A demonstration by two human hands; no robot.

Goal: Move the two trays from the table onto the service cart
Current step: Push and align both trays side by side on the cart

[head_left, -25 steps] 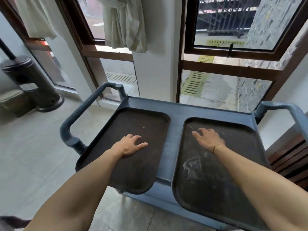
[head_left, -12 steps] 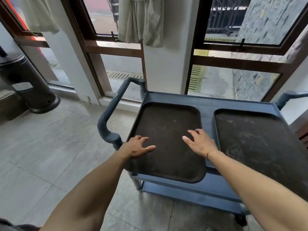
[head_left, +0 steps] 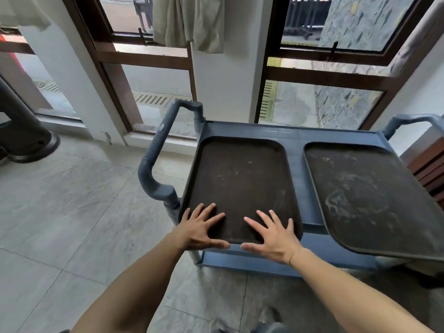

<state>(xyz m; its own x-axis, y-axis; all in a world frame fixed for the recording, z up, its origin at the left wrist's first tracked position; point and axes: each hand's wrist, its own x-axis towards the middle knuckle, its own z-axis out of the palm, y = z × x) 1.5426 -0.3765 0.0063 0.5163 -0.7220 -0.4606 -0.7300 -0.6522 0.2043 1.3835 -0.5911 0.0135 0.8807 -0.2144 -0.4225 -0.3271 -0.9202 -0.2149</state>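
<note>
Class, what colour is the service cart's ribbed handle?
Blue-grey, like the cart's body; the handle shows best in the head view.

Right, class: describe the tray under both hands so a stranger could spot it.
Find the blue service cart by the windows. Two dark trays lie on top; it is the left tray, beside the ribbed handle. Its neighbour, the right tray, has pale swirls and overhangs the near edge.

Right tray (head_left: 374, 200): near right corner ran past the picture's right edge.
Left tray (head_left: 242, 186): near rim partly covered by the left hand (head_left: 200, 228) and right hand (head_left: 272, 239).
Service cart (head_left: 298, 179): right handle cut off by the edge; lower shelf and wheels largely hidden beneath the top deck.
Dark stand (head_left: 21, 131), far left: cropped, kind could not be told.
Cloth (head_left: 189, 20), far: top cut off.
</note>
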